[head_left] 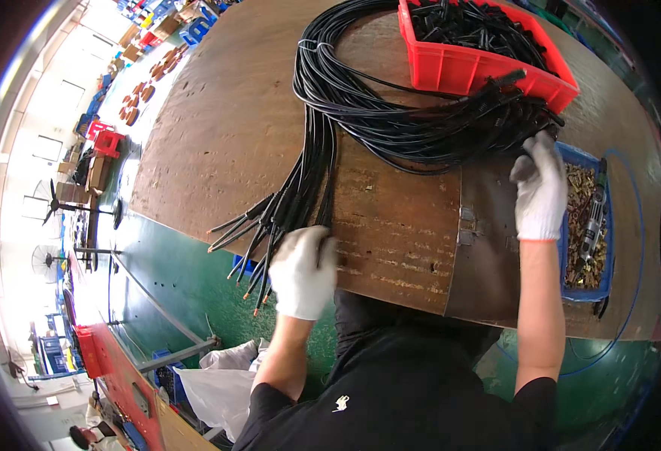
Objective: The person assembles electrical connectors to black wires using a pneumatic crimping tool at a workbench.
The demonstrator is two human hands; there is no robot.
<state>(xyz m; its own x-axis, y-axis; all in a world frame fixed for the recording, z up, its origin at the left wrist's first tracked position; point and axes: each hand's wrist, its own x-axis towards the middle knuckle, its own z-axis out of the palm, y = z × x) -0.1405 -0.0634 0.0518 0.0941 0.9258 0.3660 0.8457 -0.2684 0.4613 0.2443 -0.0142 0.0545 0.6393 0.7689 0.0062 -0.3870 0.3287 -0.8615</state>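
Scuffed brown tabletop (225, 143) is spreading out ahead of both hands, green floor (165, 259) is showing past its edge on the left hand's side, and a black fan (52, 203) is standing farther out that way. Black cables (375, 124) are lying in a big looped bundle ahead of and between the hands, their copper-tipped ends (259, 214) fanning out just left of the left hand. That white-gloved left hand (304, 272) is sitting right against them, forearm slanting, fingers curling; whether they're gripping a cable, I can't tell. Over to the right hand (539, 184), gloved too: its forearm is standing nearly straight, the fingers bending by the bundle's right end, and I can't tell if they're pinching anything. Just right of it, a blue tray (609, 259) is holding brass-coloured pieces (577, 203) and a slim tool (593, 229); ahead, a red bin (447, 69) is brimming with black parts (477, 34).
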